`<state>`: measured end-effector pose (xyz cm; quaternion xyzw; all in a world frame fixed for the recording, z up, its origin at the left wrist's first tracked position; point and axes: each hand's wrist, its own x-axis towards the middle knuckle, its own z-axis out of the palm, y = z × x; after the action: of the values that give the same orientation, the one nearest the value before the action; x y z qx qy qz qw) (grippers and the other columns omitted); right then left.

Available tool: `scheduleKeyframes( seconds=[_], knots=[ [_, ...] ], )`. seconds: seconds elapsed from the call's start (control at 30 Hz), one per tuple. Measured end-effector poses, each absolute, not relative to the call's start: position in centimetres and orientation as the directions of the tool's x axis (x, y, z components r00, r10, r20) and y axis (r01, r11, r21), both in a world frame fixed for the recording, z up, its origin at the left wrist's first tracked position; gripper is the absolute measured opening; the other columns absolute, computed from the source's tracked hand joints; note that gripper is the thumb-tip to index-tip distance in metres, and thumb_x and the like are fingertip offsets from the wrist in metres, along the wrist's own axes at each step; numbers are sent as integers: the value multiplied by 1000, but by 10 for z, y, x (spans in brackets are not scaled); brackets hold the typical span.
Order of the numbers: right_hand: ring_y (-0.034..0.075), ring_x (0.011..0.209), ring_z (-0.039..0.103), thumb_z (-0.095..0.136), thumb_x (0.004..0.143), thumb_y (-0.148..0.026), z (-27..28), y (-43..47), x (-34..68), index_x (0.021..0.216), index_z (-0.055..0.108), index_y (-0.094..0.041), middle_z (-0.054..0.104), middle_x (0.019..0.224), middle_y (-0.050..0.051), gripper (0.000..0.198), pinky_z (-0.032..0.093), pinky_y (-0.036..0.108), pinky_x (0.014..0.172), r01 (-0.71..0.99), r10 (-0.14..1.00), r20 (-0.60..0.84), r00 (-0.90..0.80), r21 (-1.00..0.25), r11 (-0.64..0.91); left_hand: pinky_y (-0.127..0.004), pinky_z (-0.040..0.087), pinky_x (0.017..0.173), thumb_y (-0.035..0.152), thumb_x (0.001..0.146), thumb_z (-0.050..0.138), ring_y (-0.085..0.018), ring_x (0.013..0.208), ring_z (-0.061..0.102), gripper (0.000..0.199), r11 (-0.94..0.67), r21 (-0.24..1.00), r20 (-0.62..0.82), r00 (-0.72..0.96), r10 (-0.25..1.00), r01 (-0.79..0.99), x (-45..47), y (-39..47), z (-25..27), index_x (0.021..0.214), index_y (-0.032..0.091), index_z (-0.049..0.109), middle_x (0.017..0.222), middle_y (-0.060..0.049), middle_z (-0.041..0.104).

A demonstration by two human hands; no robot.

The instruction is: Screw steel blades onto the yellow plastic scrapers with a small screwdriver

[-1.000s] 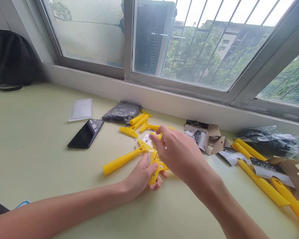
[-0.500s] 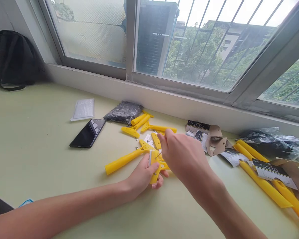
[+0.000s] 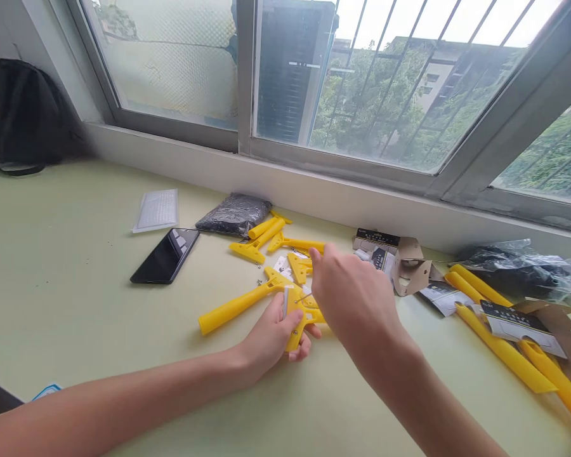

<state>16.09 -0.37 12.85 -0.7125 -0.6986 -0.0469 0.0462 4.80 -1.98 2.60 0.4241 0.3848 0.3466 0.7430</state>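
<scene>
My left hand grips a yellow scraper head with a pale blade edge along its left side and small screws in its face. Closed round a tool is my right hand; only the thin metal shaft of a screwdriver shows, its tip at the upper screw. The screwdriver's handle is hidden in the fist. Just behind my hands lies a yellow scraper with a long handle. More yellow scraper parts and tiny loose screws lie beyond.
A black phone, a clear flat pack and a dark plastic-wrapped bundle lie at the left and back. Opened cardboard packaging and yellow tubes spread over the right side. A black backpack stands far left.
My right hand has turned and shifted slightly right, with the screwdriver shaft tilting flatter. My left hand keeps its grip on the scraper head. The whole view has shifted a little.
</scene>
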Motion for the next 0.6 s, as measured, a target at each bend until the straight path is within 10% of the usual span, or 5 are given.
scheduleKeyframes(
  seconds=[0.37, 0.6],
  knots=[
    [20, 79, 62, 45, 101, -20, 123, 4, 162, 94, 57, -18, 67, 91, 9, 13, 35, 26, 62, 961, 967, 173, -189, -168, 218, -26, 33, 57, 31, 98, 48, -8, 46, 41, 18, 406, 894, -283, 464, 839, -190, 48, -20, 26, 108, 22, 36, 67, 6, 55],
    [22, 64, 63, 34, 105, -25, 129, 2, 165, 92, 60, -18, 62, 68, 7, 31, 27, 29, 55, 996, 988, 130, -89, 36, 85, -24, 32, 54, 28, 101, 43, -7, 50, 46, 10, 408, 888, -277, 461, 843, -211, 47, -18, 22, 106, 22, 37, 84, -1, 61]
  ],
)
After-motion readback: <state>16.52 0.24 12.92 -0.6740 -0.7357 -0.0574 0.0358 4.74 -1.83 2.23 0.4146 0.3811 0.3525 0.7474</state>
